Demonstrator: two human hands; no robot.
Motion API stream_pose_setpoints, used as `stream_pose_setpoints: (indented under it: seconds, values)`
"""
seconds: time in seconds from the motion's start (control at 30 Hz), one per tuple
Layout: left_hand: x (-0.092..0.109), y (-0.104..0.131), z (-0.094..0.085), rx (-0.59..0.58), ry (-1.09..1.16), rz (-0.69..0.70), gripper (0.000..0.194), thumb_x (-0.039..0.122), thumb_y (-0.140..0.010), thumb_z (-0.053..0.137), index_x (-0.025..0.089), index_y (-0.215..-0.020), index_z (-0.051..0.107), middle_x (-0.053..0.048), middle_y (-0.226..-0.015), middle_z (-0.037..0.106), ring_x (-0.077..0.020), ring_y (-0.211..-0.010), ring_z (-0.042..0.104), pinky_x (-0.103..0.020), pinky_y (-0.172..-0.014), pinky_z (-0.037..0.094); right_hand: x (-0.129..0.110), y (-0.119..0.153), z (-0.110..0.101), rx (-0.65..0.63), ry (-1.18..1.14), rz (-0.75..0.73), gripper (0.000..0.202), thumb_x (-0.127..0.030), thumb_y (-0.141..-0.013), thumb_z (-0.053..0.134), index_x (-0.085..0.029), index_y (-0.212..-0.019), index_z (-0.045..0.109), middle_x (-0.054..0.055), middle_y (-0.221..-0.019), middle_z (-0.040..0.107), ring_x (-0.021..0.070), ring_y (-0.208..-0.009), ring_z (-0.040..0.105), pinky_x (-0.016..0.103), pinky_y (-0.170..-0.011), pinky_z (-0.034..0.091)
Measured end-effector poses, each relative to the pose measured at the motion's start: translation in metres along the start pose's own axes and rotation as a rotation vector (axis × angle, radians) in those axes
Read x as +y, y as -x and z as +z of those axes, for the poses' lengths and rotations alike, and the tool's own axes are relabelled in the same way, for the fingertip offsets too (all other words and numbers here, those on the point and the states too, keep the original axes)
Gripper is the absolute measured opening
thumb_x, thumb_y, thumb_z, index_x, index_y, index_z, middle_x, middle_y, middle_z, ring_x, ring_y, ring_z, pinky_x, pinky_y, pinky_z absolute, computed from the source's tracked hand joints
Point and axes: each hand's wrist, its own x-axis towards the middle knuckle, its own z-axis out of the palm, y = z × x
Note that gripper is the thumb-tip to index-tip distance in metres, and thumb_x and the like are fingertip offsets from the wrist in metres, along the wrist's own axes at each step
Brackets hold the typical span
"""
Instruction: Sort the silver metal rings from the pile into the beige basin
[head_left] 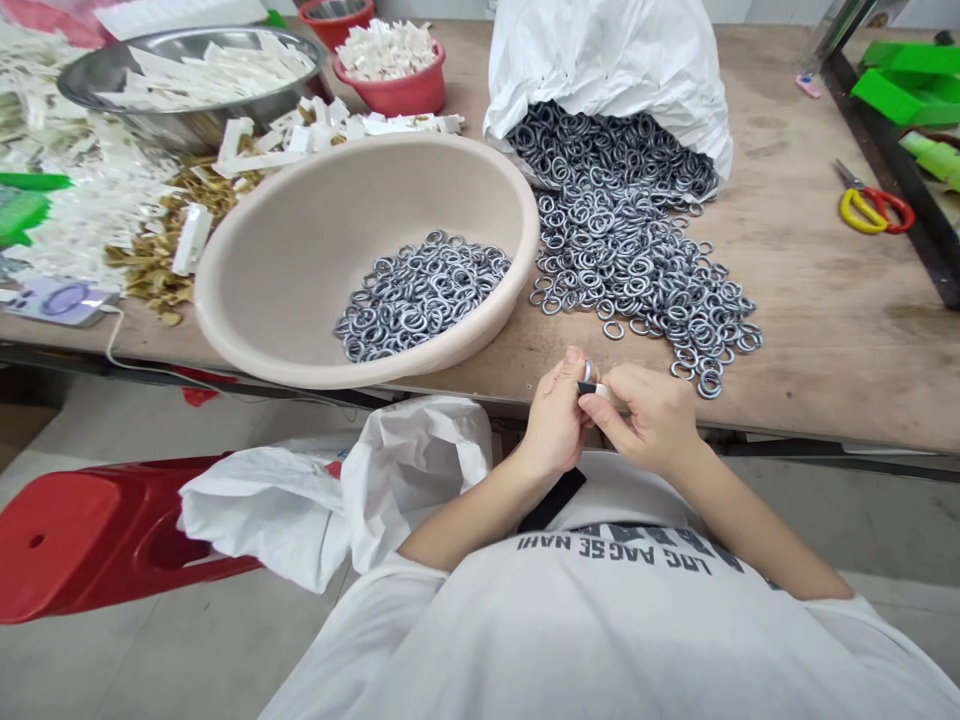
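Left hand (pixel 556 412): fingers closed round grey ring (pixel 588 371), ring beside thumb tip, between hands. Right hand (pixel 649 412): thumb and fingers pinching small black-and-white piece (pixel 589 388), just below ring.

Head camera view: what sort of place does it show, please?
Probably a small-parts workshop. A big heap of grey rings spills from a white sack onto a worktable, a wide basin holds more rings, and a steel bowl holds many white pieces.
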Motion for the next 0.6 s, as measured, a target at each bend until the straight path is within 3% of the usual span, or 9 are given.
stream_pose_setpoints:
  seconds: [0.1,0.17,0.3,0.4,0.5,0.6]
  values:
    - [0.002,0.003,0.001,-0.076,-0.033,-0.035,0.055,0.065,-0.083,0.064,0.019,-0.064,0.040,0.008,-0.050,0.030,-0.0047,-0.042,0.023,-0.019,-0.041,0.021,0.022,-0.011,0.003,-0.022,0.029,0.206,0.047,-0.051,-0.102,0.038,-0.021,-0.073,0.058,0.001,-0.065,0.059,0.0148,-0.060,0.052,0.029,-0.060,0.031]
    - [0.003,0.004,0.000,-0.129,-0.036,-0.043,0.057,0.066,-0.084,0.062,0.018,-0.062,0.040,0.008,-0.050,0.031,-0.0044,-0.041,0.025,-0.019,-0.041,0.025,0.038,-0.022,0.008,-0.039,0.122,0.372,0.046,-0.053,-0.103,0.035,-0.021,-0.086,0.064,0.002,-0.071,0.065,0.0175,-0.065,0.057,0.029,-0.060,0.032]
    - [0.002,-0.003,-0.010,-0.091,-0.036,-0.016,0.048,0.060,-0.084,0.066,0.016,-0.069,0.053,0.005,-0.054,0.046,-0.0043,-0.043,0.037,-0.018,-0.045,0.036,0.058,-0.037,0.024,-0.181,0.342,0.394,0.033,-0.049,-0.094,0.056,-0.023,-0.113,0.065,0.009,-0.108,0.071,0.0261,-0.086,0.066,0.032,-0.065,0.036]
    - [0.001,-0.010,-0.023,-0.047,-0.069,-0.003,0.039,0.053,-0.084,0.070,0.015,-0.087,0.066,0.001,-0.065,0.060,-0.0055,-0.049,0.050,-0.018,-0.050,0.046,0.060,-0.040,0.031,-0.226,0.364,0.406,0.026,-0.039,-0.094,0.056,-0.022,-0.112,0.065,0.011,-0.108,0.070,0.0272,-0.086,0.065,0.033,-0.067,0.038]
    - [0.002,-0.015,-0.031,-0.013,-0.052,-0.009,0.036,0.046,-0.083,0.072,0.016,-0.102,0.067,-0.001,-0.078,0.066,-0.0068,-0.058,0.059,-0.021,-0.058,0.054,0.057,-0.038,0.028,-0.131,0.149,0.401,0.017,-0.033,-0.095,0.054,-0.020,-0.101,0.064,0.009,-0.100,0.068,0.0247,-0.088,0.062,0.033,-0.072,0.040]
    - [0.001,-0.018,-0.030,-0.013,-0.040,-0.016,0.037,0.045,-0.082,0.074,0.018,-0.105,0.065,-0.001,-0.087,0.066,-0.0077,-0.063,0.059,-0.020,-0.055,0.052,0.044,-0.033,0.021,-0.010,-0.398,0.416,0.021,-0.039,-0.098,0.051,-0.021,-0.087,0.056,0.001,-0.078,0.059,0.0170,-0.072,0.055,0.029,-0.066,0.042]
